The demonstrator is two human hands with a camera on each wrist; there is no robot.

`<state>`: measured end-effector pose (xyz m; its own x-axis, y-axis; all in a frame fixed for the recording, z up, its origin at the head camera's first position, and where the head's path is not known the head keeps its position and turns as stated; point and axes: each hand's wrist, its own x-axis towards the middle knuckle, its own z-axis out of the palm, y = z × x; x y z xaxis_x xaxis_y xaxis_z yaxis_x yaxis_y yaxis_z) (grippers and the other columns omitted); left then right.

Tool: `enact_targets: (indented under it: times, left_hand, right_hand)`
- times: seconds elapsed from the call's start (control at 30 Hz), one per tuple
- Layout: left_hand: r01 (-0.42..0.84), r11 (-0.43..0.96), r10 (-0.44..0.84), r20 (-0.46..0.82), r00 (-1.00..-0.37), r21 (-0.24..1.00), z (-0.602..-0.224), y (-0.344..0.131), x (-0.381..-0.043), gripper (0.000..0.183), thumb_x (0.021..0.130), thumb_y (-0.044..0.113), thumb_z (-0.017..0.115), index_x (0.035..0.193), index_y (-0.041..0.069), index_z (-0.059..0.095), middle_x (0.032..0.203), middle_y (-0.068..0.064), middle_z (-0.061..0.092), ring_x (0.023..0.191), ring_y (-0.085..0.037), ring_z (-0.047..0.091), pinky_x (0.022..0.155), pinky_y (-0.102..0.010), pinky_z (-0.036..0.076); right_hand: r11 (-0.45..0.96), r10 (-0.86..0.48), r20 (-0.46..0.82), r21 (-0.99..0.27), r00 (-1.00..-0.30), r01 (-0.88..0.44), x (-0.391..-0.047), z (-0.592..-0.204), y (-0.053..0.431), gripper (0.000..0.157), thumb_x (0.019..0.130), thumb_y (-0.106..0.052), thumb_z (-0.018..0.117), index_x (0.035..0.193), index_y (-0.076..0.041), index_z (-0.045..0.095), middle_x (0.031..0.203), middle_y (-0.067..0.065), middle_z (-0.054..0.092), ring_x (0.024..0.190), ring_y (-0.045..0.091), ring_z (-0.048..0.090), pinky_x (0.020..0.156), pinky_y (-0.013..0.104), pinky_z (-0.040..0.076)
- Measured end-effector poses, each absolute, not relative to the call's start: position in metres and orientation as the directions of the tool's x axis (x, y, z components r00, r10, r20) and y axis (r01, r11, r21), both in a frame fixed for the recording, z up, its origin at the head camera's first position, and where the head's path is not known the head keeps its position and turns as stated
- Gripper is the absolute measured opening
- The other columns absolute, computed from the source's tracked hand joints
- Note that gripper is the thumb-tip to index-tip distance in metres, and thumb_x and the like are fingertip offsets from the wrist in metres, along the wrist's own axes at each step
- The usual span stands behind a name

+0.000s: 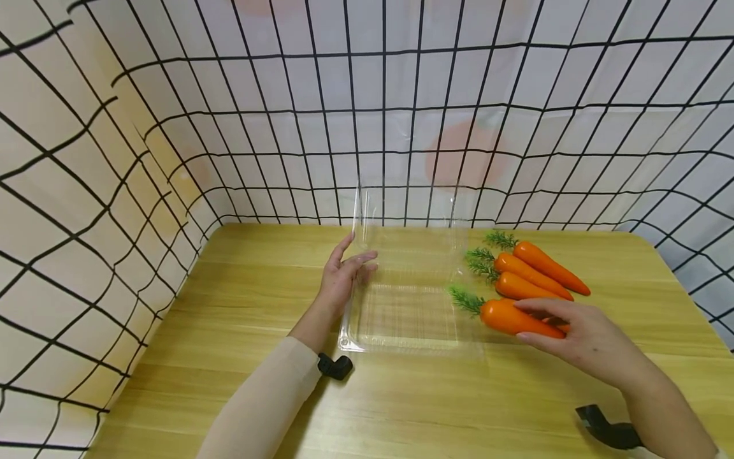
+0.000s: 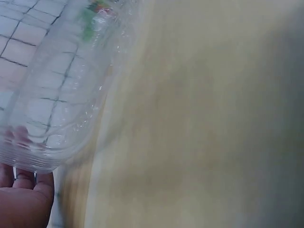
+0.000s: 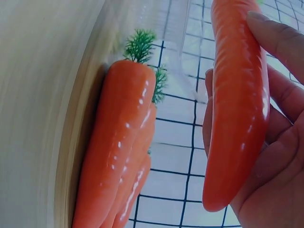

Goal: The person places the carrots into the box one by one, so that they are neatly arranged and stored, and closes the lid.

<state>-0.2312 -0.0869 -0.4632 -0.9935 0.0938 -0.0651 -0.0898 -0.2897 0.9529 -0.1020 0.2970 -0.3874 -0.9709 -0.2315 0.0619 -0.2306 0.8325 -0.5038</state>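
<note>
A clear plastic clamshell container (image 1: 413, 344) lies on the table with its lid (image 1: 413, 210) raised at the back. My left hand (image 1: 339, 277) grips its left side. In the left wrist view, fingers (image 2: 43, 183) show beneath and through the clear plastic (image 2: 52, 95). With thumb and fingers my right hand (image 1: 590, 338) holds an orange carrot (image 1: 507, 317) with a green leafy top, just right of the container. The right wrist view shows this carrot (image 3: 240, 104) between thumb and fingers, raised off the table. Three more carrots (image 1: 539, 271) lie side by side behind it.
The wooden table (image 1: 241, 306) is closed in at the back and sides by a black wire grid (image 1: 309, 115) over a pale printed sheet. Black wrist camera mounts (image 1: 335, 366) sit on both wrists.
</note>
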Motion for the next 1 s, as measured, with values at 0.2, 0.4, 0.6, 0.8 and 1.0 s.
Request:
enact_targets:
  times: [0.2,0.4,0.6,0.8,1.0]
  left_hand:
    - [-0.085,-0.307,0.096,-0.058,-0.994,0.948,-0.462,-0.087,-0.232,0.061,0.104,0.005,0.051,0.158,0.029,0.036,0.128,-0.014,0.072,0.092,-0.012,0.076,0.094,-0.034,0.057]
    - [-0.092,-0.35,0.08,-0.068,-0.994,0.932,-0.463,-0.085,-0.235,0.06,0.102,0.004,0.052,0.157,0.027,0.038,0.124,-0.015,0.074,0.087,-0.012,0.075,0.091,-0.028,0.058]
    - [-0.1,-0.376,0.072,-0.079,-0.994,0.921,-0.468,-0.085,-0.235,0.058,0.101,0.008,0.055,0.156,0.02,0.04,0.125,-0.014,0.073,0.089,-0.012,0.076,0.102,-0.03,0.054]
    - [-0.084,-0.447,0.066,-0.06,-0.996,0.891,-0.472,-0.086,-0.234,0.057,0.1,0.006,0.055,0.155,0.009,0.041,0.122,-0.013,0.074,0.093,-0.015,0.075,0.116,-0.04,0.046]
    - [-0.068,-0.521,0.057,-0.045,-0.997,0.851,-0.475,-0.083,-0.235,0.056,0.1,0.002,0.054,0.154,0.004,0.041,0.118,-0.012,0.076,0.094,-0.014,0.074,0.109,-0.033,0.051]
  right_hand:
    - [0.814,-0.241,0.062,-0.531,-0.969,-0.237,-0.104,-0.388,0.287,0.044,0.084,-0.042,0.083,0.124,-0.031,0.072,0.125,0.004,0.072,0.103,0.004,0.057,0.078,0.021,0.05]
    - [0.801,-0.26,0.052,-0.547,-0.964,-0.245,-0.107,-0.387,0.277,0.045,0.085,-0.044,0.081,0.127,-0.03,0.07,0.119,0.0,0.073,0.098,0.009,0.06,0.078,0.026,0.051]
    - [0.781,-0.29,0.103,-0.55,-0.951,-0.297,-0.11,-0.387,0.266,0.043,0.084,-0.042,0.082,0.125,-0.029,0.072,0.114,-0.005,0.073,0.093,0.002,0.058,0.077,0.024,0.052]
    - [0.761,-0.322,0.126,-0.555,-0.938,-0.336,-0.116,-0.387,0.254,0.041,0.086,-0.04,0.082,0.124,-0.028,0.072,0.111,-0.007,0.071,0.087,0.005,0.055,0.072,0.022,0.05]
    - [0.76,-0.334,0.144,-0.543,-0.932,-0.356,-0.122,-0.385,0.244,0.041,0.086,-0.038,0.082,0.124,-0.026,0.072,0.102,-0.01,0.069,0.083,0.005,0.055,0.068,0.022,0.049]
